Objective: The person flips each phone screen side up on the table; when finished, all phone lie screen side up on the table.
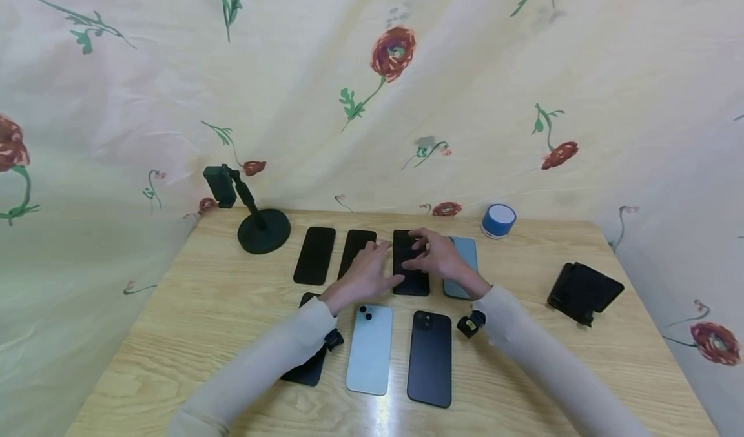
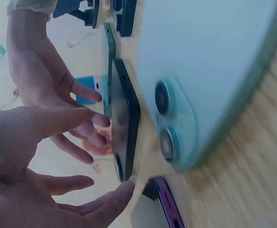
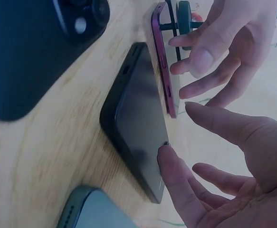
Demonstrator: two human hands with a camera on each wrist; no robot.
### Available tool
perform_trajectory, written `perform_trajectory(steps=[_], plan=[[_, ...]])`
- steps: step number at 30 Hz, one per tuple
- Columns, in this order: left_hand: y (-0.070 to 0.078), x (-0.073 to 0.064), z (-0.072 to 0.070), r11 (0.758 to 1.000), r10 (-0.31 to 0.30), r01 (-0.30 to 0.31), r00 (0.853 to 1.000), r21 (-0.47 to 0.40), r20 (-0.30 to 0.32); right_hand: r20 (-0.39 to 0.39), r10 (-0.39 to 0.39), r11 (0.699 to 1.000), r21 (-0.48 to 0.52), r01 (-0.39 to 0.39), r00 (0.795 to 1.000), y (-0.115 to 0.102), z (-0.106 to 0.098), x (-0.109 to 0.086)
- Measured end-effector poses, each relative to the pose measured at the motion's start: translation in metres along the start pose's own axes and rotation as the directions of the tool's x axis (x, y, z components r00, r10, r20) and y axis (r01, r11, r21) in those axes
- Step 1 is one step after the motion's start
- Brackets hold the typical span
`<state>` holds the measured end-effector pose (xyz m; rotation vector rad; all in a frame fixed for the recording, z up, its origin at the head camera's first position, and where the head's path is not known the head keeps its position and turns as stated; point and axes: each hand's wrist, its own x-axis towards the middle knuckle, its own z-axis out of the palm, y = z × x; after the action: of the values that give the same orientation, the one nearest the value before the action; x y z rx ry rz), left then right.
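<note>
In the head view a black phone [image 1: 411, 285] lies screen up in the back row. My right hand [image 1: 438, 256] hovers over its right side with fingers spread. In the right wrist view one fingertip is at the edge of this phone [image 3: 138, 123]; whether it touches I cannot tell. My left hand [image 1: 366, 274] is just left of it, fingers apart, partly covering a purple-edged phone [image 1: 356, 246]. That purple edge shows in the right wrist view. Neither hand holds anything. A light blue phone [image 1: 467, 251] lies partly behind the right hand and wrist.
Another black phone [image 1: 314, 256] lies at back left. In front lie a pale phone [image 1: 370, 353], a dark phone [image 1: 430, 366] and one black phone [image 1: 305, 374] under the left sleeve. A stand [image 1: 264, 230], a blue-and-white cylinder [image 1: 498, 221] and a black folded holder [image 1: 584, 292] surround them.
</note>
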<state>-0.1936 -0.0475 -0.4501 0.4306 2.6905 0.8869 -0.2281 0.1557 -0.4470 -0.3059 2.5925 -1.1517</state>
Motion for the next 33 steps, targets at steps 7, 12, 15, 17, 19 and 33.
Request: perform_trajectory(steps=[7,12,15,17,19,33], plan=[[0.016,-0.002,0.01,0.996,-0.003,0.002,1.0,0.094,0.012,-0.027,-0.012,1.0,-0.025,0.011,1.0,0.007,-0.005,0.001],[0.025,-0.001,0.017,0.989,-0.02,0.016,1.0,0.15,0.024,-0.034,-0.011,1.0,-0.027,0.01,0.999,0.011,-0.009,0.002],[0.029,0.0,0.022,0.98,-0.029,0.022,0.999,0.198,0.035,-0.045,-0.012,0.999,-0.033,0.01,0.999,0.013,-0.012,0.004],[0.032,0.001,0.025,0.974,-0.029,0.019,0.999,0.226,0.041,-0.051,-0.01,0.999,-0.035,0.008,0.999,0.015,-0.015,0.005],[0.034,0.002,0.029,0.965,-0.024,0.011,0.999,0.26,0.046,-0.056,-0.008,0.999,-0.04,0.005,0.998,0.016,-0.017,0.006],[0.046,0.006,0.039,0.909,0.015,-0.032,0.999,0.415,0.044,-0.033,0.075,0.996,-0.04,-0.077,0.997,0.022,-0.019,0.017]])
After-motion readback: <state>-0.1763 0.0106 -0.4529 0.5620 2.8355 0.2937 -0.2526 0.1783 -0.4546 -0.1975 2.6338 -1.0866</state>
